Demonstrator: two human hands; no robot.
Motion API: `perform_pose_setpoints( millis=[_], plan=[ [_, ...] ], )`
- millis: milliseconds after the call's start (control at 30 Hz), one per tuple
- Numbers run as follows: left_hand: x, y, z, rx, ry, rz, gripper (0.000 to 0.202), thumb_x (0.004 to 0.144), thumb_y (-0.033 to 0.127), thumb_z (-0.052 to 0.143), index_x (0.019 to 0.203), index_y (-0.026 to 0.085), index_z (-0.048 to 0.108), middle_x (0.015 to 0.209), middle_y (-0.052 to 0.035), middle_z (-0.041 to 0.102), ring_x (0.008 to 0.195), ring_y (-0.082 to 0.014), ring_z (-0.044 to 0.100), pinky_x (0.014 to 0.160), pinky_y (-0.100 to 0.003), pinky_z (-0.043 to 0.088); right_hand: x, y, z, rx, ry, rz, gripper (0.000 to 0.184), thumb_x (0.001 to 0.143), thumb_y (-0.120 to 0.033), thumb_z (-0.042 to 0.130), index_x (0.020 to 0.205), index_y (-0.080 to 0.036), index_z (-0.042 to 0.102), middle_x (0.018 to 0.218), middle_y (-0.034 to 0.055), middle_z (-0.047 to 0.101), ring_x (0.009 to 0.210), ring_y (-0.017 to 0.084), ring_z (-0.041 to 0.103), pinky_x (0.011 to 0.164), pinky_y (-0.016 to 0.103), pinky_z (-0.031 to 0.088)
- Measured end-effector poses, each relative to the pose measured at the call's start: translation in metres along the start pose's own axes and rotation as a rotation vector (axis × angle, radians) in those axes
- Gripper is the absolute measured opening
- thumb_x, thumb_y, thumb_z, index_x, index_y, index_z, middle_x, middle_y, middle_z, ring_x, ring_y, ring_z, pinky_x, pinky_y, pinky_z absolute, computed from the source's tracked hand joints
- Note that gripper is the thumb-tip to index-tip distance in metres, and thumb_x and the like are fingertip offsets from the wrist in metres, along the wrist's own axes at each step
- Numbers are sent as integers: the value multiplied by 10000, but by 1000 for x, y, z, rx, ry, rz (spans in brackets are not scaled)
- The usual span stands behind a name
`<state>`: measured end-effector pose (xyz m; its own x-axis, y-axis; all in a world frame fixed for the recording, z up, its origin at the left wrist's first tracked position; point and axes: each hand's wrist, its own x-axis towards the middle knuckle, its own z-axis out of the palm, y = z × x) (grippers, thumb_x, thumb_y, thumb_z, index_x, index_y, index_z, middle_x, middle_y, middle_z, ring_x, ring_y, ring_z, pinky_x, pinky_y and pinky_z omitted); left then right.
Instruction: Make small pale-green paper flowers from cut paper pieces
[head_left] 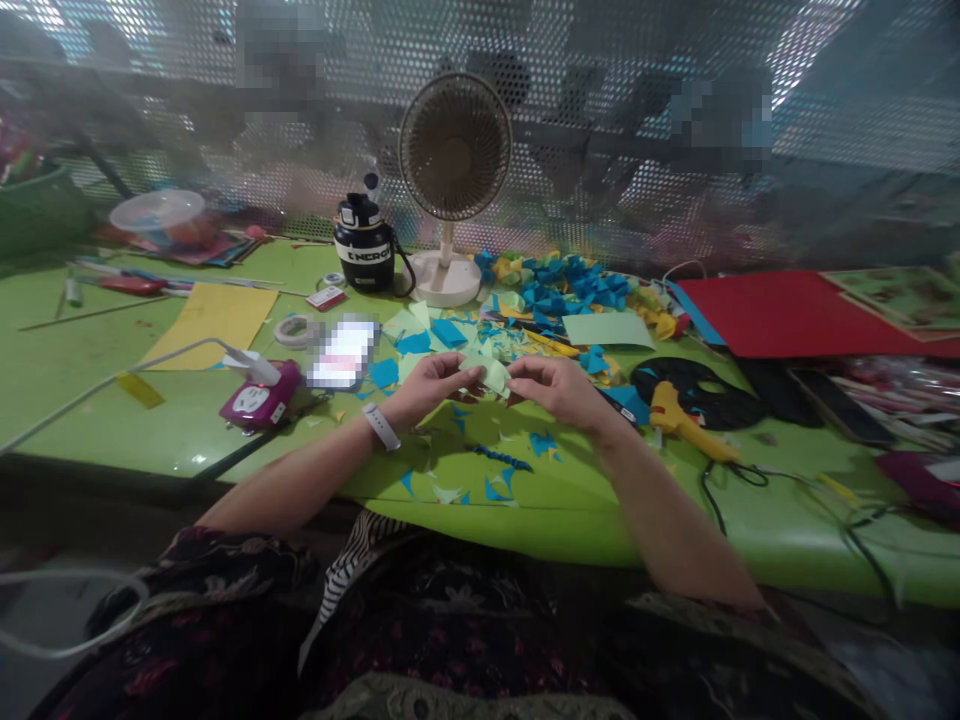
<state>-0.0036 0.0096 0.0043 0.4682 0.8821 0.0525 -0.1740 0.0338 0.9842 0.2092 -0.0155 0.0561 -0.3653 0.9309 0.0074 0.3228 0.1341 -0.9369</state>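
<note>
Between my two hands is a pale green folded paper flower, raised a little over the green table. My left hand, with a light band at its wrist, pinches the flower's left side. Fingers of my right hand close on its right edge. Blue, yellow and pale green paper scraps lie just beyond and below the hands. A dark blue twisted strip rests on the table nearer to me. Behind the hands is a heap of blue and yellow folded paper pieces.
A fan and a black bottle stand at the back. On the left are a phone, a tape roll and a purple power socket. To the right lie a yellow glue gun with its cable and red sheets.
</note>
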Motion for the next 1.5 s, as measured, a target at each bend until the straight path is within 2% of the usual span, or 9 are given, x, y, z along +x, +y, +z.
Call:
perform_pose_setpoints(
  millis=[567, 800, 1000, 1200, 1333, 1500],
  plan=[
    [0, 0, -2, -34, -29, -35, 323, 784, 430, 777, 830, 131, 663, 771, -40, 706, 715, -117, 672, 704, -263, 560, 0, 1, -1, 3, -34, -6, 208, 732, -371, 690, 828, -187, 685, 733, 14, 699, 686, 169, 677, 716, 324, 546],
    [-3, 0, 2, 61, -23, 72, 431, 760, 531, 771, 851, 122, 671, 765, -41, 704, 689, -106, 656, 691, -247, 552, 1, 7, 3, -177, 63, -36, 153, 728, -310, 621, 795, -182, 671, 713, 6, 672, 656, 154, 597, 635, 291, 456],
    [-3, 0, 4, 126, -22, 130, 399, 801, 520, 735, 833, 130, 655, 735, -30, 683, 673, -102, 643, 697, -254, 559, 1, 4, 4, -108, -38, -30, 234, 729, -386, 644, 840, -181, 663, 684, -13, 625, 620, 136, 541, 606, 278, 413],
    [-3, -2, 5, 161, -16, 130, 388, 794, 495, 748, 858, 122, 665, 739, -39, 689, 661, -103, 639, 688, -257, 552, 3, 8, 4, -116, -38, -29, 212, 741, -381, 647, 815, -182, 651, 659, -25, 596, 597, 121, 507, 589, 270, 390],
    [-3, -2, 4, 151, -28, 104, 385, 785, 484, 761, 867, 121, 663, 745, -47, 701, 679, -116, 661, 716, -277, 570, 7, 13, 5, -92, -69, -6, 195, 757, -376, 650, 756, -182, 627, 649, -14, 618, 602, 126, 551, 599, 272, 429],
    [-4, 0, 3, 173, -35, 123, 372, 781, 478, 764, 874, 128, 680, 766, -45, 704, 691, -116, 655, 710, -268, 557, 7, 10, 6, 116, -129, 75, 232, 721, -393, 727, 752, -187, 626, 693, -21, 622, 598, 118, 602, 632, 283, 532]
  ],
)
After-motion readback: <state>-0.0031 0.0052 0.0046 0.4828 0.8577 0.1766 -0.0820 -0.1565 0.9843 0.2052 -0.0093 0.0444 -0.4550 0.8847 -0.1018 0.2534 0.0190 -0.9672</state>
